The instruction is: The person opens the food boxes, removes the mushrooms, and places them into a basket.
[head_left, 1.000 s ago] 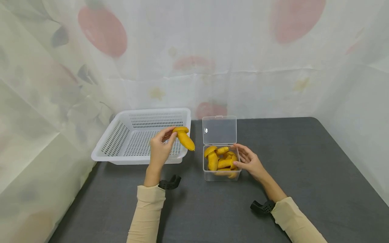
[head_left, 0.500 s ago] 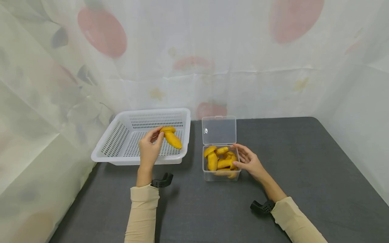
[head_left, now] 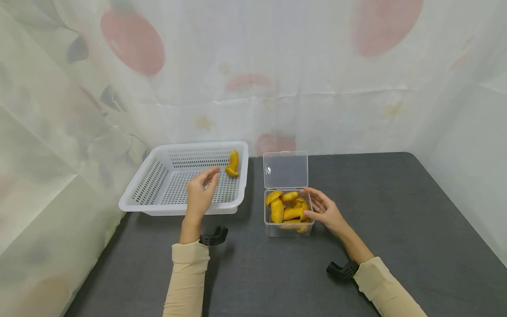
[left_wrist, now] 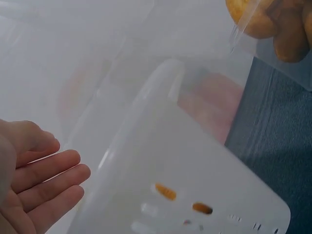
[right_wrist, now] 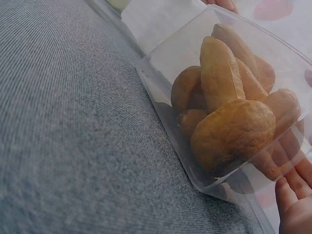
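Note:
My left hand [head_left: 201,189] hovers over the white slotted basket [head_left: 136,207], thumb and fingers loosely extended and holding nothing. Just right of its fingertips, inside the basket's right end, is a yellow toy mushroom [head_left: 232,164], cap toward me. In the left wrist view, bits of yellow show through the basket slots beyond the hand [left_wrist: 48,180]. My right hand [head_left: 326,210] rests against the right side of a clear plastic box [head_left: 287,230], fingers and thumb relaxed at its rim. Several yellow mushrooms [right_wrist: 234,131] lie piled inside that box.
The box's clear lid [head_left: 286,171] is tipped back behind it. Both containers stand on a dark grey cloth-covered table [head_left: 253,273]. A printed white curtain [head_left: 317,79] hangs behind the table, and another covers the left side.
My left hand carried the mushroom left over the basket and let it go; it now lies at the basket's right end, turned round. My right hand and the box have stayed still.

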Tool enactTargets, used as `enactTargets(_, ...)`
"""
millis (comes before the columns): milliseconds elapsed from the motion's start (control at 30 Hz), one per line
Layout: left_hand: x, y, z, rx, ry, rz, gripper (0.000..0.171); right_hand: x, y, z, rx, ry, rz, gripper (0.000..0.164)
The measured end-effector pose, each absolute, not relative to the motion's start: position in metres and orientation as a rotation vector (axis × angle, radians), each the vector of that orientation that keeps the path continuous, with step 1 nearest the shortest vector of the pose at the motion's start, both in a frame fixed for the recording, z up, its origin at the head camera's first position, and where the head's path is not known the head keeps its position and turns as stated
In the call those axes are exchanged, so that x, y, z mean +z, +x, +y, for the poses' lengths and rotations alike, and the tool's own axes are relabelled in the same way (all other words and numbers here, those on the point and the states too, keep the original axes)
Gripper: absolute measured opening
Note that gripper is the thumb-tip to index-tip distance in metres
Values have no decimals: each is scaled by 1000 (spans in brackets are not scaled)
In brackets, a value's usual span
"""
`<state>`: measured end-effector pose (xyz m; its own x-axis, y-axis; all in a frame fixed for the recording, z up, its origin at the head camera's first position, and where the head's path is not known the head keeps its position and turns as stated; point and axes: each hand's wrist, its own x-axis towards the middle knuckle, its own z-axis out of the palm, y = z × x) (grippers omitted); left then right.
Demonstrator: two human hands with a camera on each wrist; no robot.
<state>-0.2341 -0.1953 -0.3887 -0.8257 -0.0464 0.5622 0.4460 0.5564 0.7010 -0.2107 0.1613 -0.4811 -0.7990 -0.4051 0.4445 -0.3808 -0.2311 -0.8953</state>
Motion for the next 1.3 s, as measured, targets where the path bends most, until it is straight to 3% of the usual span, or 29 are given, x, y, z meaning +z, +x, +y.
enactTargets(1300,-385,-218,-135,-1143,-745,-2304,22,-480,-211,162,-2226,-944,1944,69)
